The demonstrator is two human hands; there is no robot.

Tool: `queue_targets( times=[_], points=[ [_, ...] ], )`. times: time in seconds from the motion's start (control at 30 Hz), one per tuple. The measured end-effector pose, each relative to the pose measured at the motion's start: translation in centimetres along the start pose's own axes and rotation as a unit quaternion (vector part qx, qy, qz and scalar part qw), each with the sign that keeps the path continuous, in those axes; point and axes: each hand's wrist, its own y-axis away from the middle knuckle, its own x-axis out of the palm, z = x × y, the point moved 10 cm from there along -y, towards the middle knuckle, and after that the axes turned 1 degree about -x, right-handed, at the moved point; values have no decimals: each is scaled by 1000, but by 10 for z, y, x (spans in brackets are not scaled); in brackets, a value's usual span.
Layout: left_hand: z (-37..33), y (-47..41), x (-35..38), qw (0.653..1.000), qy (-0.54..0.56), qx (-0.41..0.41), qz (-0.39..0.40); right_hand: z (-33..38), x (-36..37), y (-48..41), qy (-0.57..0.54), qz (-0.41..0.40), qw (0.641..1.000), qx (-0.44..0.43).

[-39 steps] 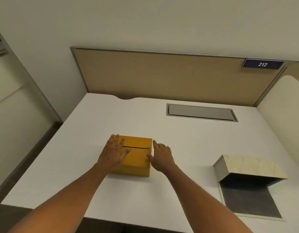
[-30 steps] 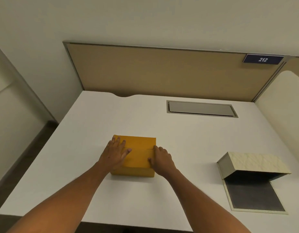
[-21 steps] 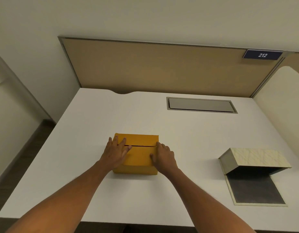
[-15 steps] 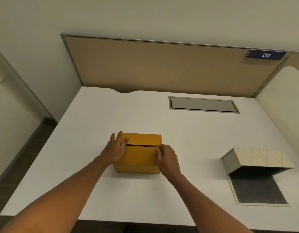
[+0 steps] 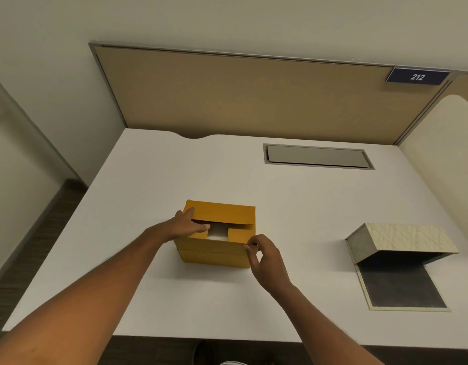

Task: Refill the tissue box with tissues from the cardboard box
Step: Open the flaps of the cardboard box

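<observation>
Yellow-brown cardboard box [image 5: 216, 234] sits near the middle of the white table [image 5: 227, 175], its top flaps partly parted so white tissues [image 5: 217, 233] show through the gap. Nothing has been lifted out yet. Over by the table's right edge, the tissue box [image 5: 401, 242] lies open and seems empty. The left hand [image 5: 187, 226] rests spread on the left flap, thumb at the opening. The right hand [image 5: 264, 260] pinches at the box's near right corner.
</observation>
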Motion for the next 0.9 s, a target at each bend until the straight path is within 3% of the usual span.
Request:
queue_targets(
  times=[0.23,0.5,0.7,0.9],
  points=[
    [0,-6,5,997,-68,-10,-27,20,6,19,131,36,979,-151],
    [-3,-6,14,995,-86,-16,-54,20,31,61,208,110,945,-228],
    [-4,-7,18,989,-88,-29,-119,-10,53,61,186,213,956,-72],
    [-6,-6,17,980,-94,-33,-174,-13,50,19,94,132,973,164]
  ],
)
